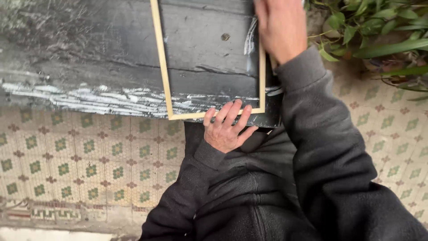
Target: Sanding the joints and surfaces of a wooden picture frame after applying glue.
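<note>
Left hand [228, 127] presses flat on the near rail of the pale wooden frame [166, 80], fingers spread over its bottom edge, gripping nothing. The frame lies on the dark, paint-streaked surface [89, 58]. Right hand [281, 27] is up on the frame's right rail, blurred; can't tell its grip. Patterned floor tiles [89, 156] below, green leaves [379, 27] at right.

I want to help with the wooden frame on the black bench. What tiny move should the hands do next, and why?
Probably slide the right hand a little further along the frame's right side. The left hand already presses the near rail of the wooden frame against the edge of the dark painted bench, so the frame looks steadied, and the right hand appears blurred there, as if rubbing.
</note>
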